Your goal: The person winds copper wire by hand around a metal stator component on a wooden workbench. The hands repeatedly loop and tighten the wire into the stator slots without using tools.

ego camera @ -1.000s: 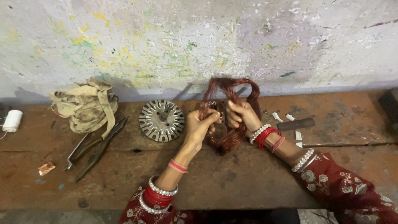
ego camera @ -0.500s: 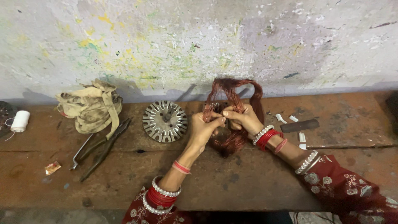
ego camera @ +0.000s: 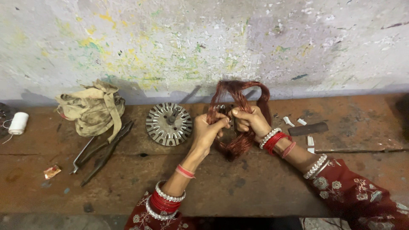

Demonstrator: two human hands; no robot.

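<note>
Hands unmoved since before, left hand (ego camera: 208, 130) and right hand (ego camera: 249, 121) gripping copper coil (ego camera: 238, 102), worn wooden bench (ego camera: 255, 187), paint-flecked wall (ego camera: 204, 42)

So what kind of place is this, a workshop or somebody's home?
Most likely a small repair workshop for electric motors or fans. Both hands work a coil of copper wire over a worn wooden bench, with a slotted metal motor core and pliers beside them, under a paint-splashed wall.

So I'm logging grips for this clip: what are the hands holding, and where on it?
Both the left hand and the right hand hold a looped bundle of copper wire, pinching it at its middle, where the loops cross.
</note>
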